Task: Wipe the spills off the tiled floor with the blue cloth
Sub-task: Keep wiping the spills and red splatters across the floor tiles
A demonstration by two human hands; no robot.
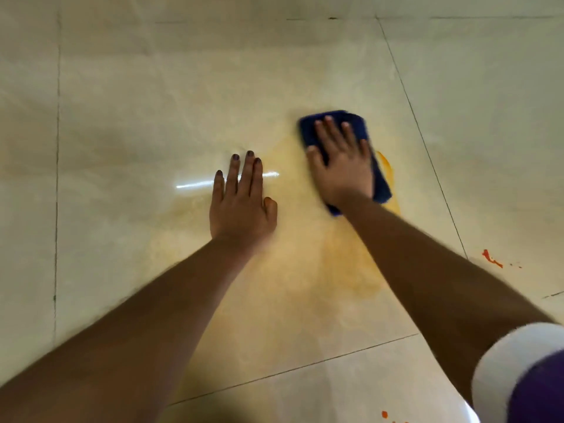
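Fingers flat atop seemingly folded blue cloth

Both hands flat, fingers straight — left hand, right hand.

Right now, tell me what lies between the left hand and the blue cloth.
Head view: only floor tile smeared with a yellowish spill film lies between the left hand and the blue cloth.

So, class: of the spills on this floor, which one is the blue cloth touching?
The yellow-orange smear under the blue cloth; the red splatters near the right edge and the bottom edge lie apart, untouched.
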